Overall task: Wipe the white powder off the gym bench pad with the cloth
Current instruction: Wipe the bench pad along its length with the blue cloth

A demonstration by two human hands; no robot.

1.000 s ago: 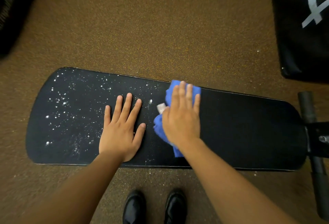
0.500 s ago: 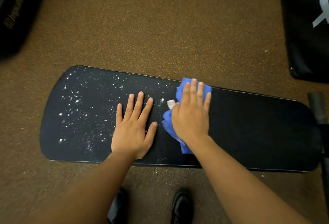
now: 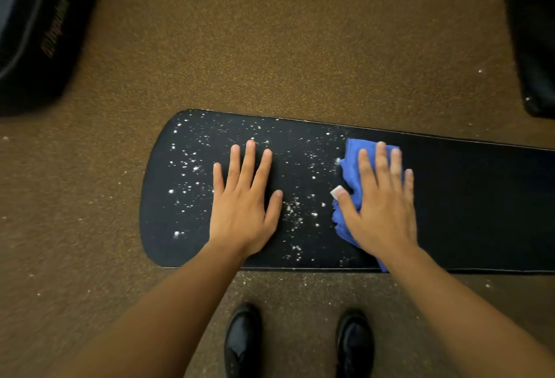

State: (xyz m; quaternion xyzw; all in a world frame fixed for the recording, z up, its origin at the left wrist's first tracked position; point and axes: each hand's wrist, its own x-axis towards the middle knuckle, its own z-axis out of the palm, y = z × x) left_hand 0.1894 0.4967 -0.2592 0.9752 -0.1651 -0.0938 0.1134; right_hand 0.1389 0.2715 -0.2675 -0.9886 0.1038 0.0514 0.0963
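A long black gym bench pad [image 3: 480,212] lies across the view over a brown floor. White powder specks [image 3: 192,167] cover its left end and the strip between my hands. My left hand [image 3: 244,200] rests flat on the pad, fingers straight and spread. To the right of it, my right hand [image 3: 378,200] presses flat on a crumpled blue cloth [image 3: 351,158]. The cloth shows at my fingertips and along my thumb; most of it is hidden under my palm. The pad to the right of the cloth looks free of powder.
A black padded piece with faint lettering [image 3: 33,32] lies at the upper left, and another black pad [image 3: 531,35] at the upper right. My two black shoes [image 3: 243,338] stand on the brown floor [image 3: 270,47] just before the bench. Scattered powder grains dot the floor.
The view has shifted so the bench sits further right. My hands now lie further apart, with a powdered strip showing between them. Both hands stay flat.
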